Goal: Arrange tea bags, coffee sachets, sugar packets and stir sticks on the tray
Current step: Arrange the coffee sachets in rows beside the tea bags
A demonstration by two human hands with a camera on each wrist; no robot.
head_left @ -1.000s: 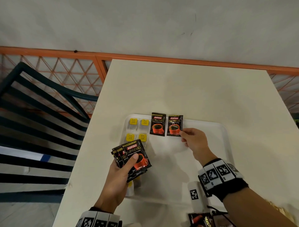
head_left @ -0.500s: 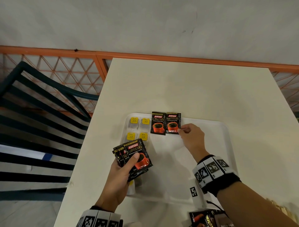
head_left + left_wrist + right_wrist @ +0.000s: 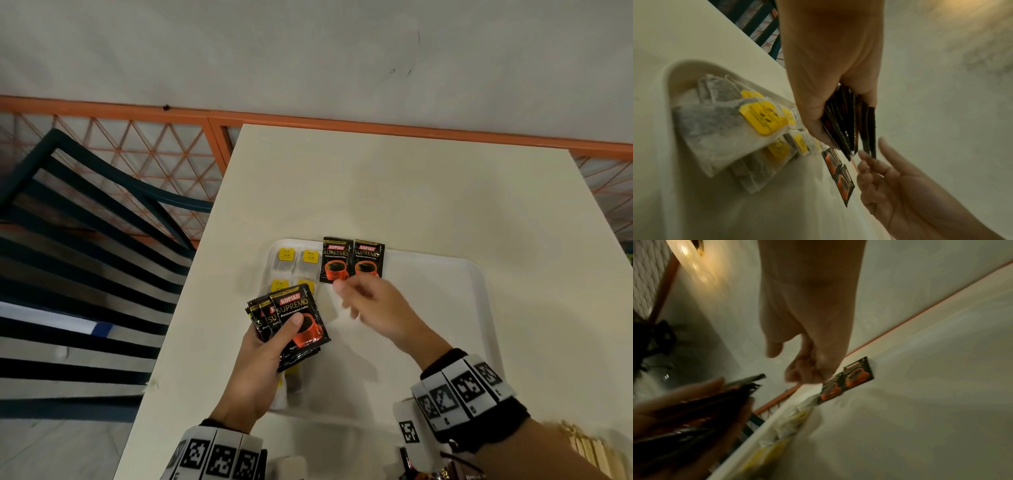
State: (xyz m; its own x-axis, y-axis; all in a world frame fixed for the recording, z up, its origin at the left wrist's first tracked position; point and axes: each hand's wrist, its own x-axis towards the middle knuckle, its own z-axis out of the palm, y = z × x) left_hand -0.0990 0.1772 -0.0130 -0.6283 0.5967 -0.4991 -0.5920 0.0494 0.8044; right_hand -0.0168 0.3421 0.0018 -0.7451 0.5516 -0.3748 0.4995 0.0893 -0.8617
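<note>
Over the tray [image 3: 479, 308], the left hand [image 3: 260, 363] grips fanned sachets [image 3: 294, 325], hiding tea bags [image 3: 294, 265] beneath. The right hand [image 3: 373, 305] is blurred, fingers loosely curled, empty.

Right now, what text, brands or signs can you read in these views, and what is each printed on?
"KOPIKO SUPREMO Premium Instant Coffee": top coffee sachet of the stack in the left hand.
"KOPIKO SUPREMO Premium Instant Coffee": each of the two sachets on the tray.
Yellow tea bag tags: dark print, too blurred to read.
Wristband markers: black-and-white square codes, no words.
</note>
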